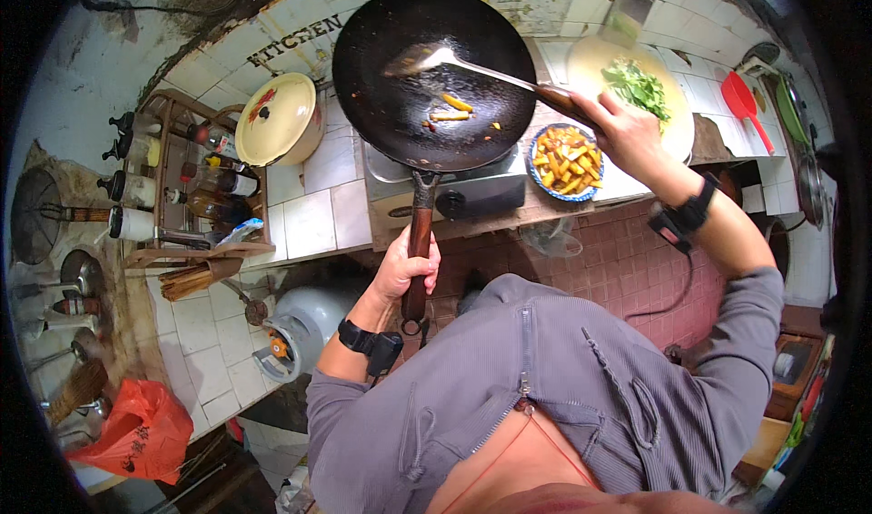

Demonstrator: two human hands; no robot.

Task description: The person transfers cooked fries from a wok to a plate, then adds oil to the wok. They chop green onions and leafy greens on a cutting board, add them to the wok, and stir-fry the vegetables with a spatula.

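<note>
My left hand point(409, 269) grips the long wooden handle of a black wok point(381, 92), which is held over the gas stove point(468, 196). A few yellow strips point(450, 114) of food lie in the wok. My right hand point(627, 133) is closed on the wooden handle of a metal spatula point(481, 72), its head down inside the wok. Just right of the wok is a blue-rimmed bowl point(568, 164) of browned food strips. Beyond my right hand, chopped greens point(636, 85) rest on a round pale board point(590, 60).
A lidded cream pot point(272, 123) and a bottle rack point(136, 253) stand left of the stove. Below are a gas cylinder point(309, 319) and an orange plastic bag point(136, 428). Ladles point(77, 273) hang at far left. A red plastic spatula point(740, 96) is at the right.
</note>
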